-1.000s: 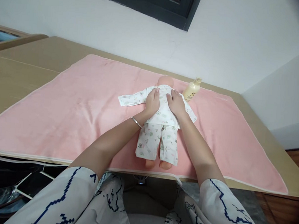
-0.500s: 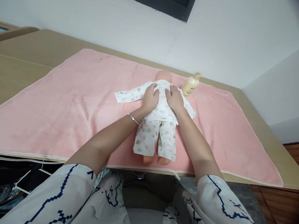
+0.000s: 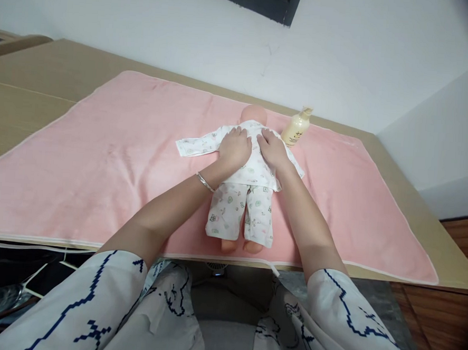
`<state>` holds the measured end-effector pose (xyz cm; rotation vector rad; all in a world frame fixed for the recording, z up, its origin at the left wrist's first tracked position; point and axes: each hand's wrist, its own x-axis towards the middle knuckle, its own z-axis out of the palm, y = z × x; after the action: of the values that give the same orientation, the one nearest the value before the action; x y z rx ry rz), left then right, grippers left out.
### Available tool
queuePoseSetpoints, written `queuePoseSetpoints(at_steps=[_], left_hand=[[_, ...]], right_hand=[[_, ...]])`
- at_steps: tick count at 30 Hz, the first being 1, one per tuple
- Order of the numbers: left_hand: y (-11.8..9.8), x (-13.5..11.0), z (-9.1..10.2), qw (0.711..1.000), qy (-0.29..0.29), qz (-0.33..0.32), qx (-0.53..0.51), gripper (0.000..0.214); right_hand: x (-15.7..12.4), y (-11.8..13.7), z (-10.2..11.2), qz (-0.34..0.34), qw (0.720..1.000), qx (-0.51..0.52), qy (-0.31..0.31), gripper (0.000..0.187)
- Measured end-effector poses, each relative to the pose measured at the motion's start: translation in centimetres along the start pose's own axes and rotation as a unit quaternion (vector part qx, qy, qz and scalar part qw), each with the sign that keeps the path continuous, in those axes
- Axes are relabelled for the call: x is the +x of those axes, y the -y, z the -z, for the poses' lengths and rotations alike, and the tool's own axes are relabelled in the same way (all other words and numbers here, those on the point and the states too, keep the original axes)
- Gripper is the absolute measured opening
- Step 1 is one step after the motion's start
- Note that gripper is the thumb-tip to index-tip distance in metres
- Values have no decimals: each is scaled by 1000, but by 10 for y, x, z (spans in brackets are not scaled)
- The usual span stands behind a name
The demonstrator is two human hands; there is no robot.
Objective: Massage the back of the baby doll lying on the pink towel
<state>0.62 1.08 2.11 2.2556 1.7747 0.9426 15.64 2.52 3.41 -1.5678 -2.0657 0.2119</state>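
A baby doll (image 3: 254,113) lies on a pink blanket (image 3: 138,180), its head away from me and its feet near the table's front edge. It wears a white printed top (image 3: 254,168) and matching trousers (image 3: 227,211). My left hand (image 3: 236,146) rests flat on the left side of the doll's upper body, fingers spread. On the other side, my right hand (image 3: 273,148) lies on the top with its fingers stretched out. The doll's left-hand sleeve (image 3: 198,144) extends sideways; the other is partly behind my right forearm. The doll's face cannot be seen.
A pale yellow pump bottle (image 3: 296,128) stands on the blanket beyond my right hand. Under the blanket is a wooden table (image 3: 33,89), with a white wall (image 3: 148,27) behind it. A dark frame (image 3: 264,0) shows on the wall.
My left hand has turned and flattened on the doll's chest, its fingers now more spread. My right hand has barely moved. The view has shifted slightly.
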Motion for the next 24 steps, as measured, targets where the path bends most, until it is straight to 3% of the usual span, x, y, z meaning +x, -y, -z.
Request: queuePoseSetpoints(at_steps=[3, 5, 11, 13, 19, 22, 24], left_hand=[[-13, -10, 7, 999, 7, 0, 43, 43], [-11, -7, 8, 999, 16, -4, 48, 45], [16, 19, 4, 994, 82, 62, 26, 65], [17, 19, 3, 994, 83, 67, 22, 64], [-2, 2, 0, 1000, 4, -15, -7, 45], [2, 8, -3, 999, 22, -19, -34, 45], [11, 17, -4, 998, 40, -7, -45, 50]], right_hand=[[6, -14, -4, 5, 1000, 14, 2, 47], [4, -9, -5, 2, 1000, -7, 4, 47], [-20, 42, -7, -78, 986, -139, -43, 38], [-22, 49, -7, -85, 984, -150, -43, 38], [-3, 7, -3, -14, 997, -69, -32, 42], [2, -6, -5, 19, 999, -45, -24, 46], [0, -2, -4, 12, 998, -59, -21, 46]])
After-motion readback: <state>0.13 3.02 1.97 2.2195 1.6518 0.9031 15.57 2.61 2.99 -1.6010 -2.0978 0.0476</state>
